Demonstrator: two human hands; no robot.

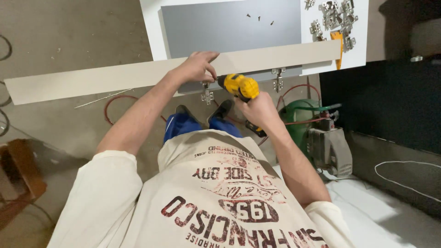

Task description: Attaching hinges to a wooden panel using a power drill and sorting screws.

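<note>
Hinge [207,95] fitting is the step you are in, as far as it can be judged: the small metal hinge hangs at the near edge of the grey panel [229,25], right under the long beige strip [138,73] that lies across the white table [151,27]. Your left hand [196,68] is pinched down at that edge, fingertips closed on or right against the hinge; the exact hold is too small to tell. Your right hand [259,110] is clenched around the grip of the yellow drill [239,86], its nose pointing left and nearly touching your left fingers. A second hinge [278,79] sits further right on the same edge, well apart. Loose screws [258,19] lie on the panel, and a heap of spare hinges [337,16] rests at the table's far right corner. A green compressor [303,124] stands on the floor beside your right leg. The next move probably calls for a straight, steady push with the bit seated square, and your left fingertips kept out of its line.
</note>
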